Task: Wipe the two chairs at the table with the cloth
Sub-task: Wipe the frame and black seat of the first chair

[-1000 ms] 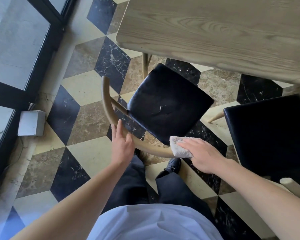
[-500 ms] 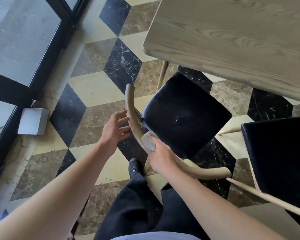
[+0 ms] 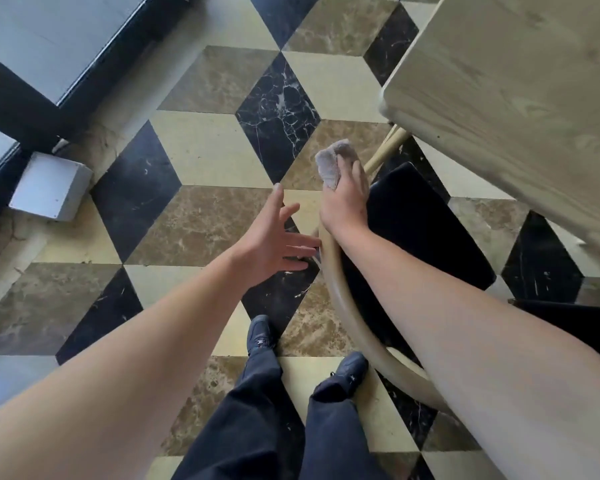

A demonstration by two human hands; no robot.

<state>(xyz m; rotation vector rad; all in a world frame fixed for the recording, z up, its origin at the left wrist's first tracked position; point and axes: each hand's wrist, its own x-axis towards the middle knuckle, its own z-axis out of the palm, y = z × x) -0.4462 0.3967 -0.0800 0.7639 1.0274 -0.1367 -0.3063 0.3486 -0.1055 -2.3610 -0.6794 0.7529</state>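
We stood over the chair [image 3: 409, 237] with both bare arms stretched out, our right hand [image 3: 345, 199] clenched around the cloth [image 3: 331, 161] and pressing it against the far end of the chair's curved wooden backrest [image 3: 347, 313], close to where that rail met the dark seat. The pale, bunched cloth stuck out past our knuckles on the side away from the seat, over the floor [image 3: 201, 216]. Our left hand [image 3: 274, 239] held nothing: its fingers were spread and loose, the fingertips [image 3: 312, 242] reaching toward the outer side of the backrest, and we could not tell whether they touched the wood. The chair's black cushion lay on the far side of the rail from our left hand, partly hidden under our right forearm. Beyond the chair, the corner of the light wooden table [image 3: 520, 98] overhung the seat, with a pale leg slanting down beneath it. A second chair [image 3: 575, 317] showed only as a dark edge on the other side of the first, behind our right arm. On the floor's pattern of black, brown and cream tiles, our dark shoes [image 3: 260, 336] stood just short of the backrest, and a small white box [image 3: 51, 185] sat well off to the chair's left, against the dark window frame [image 3: 18, 109].
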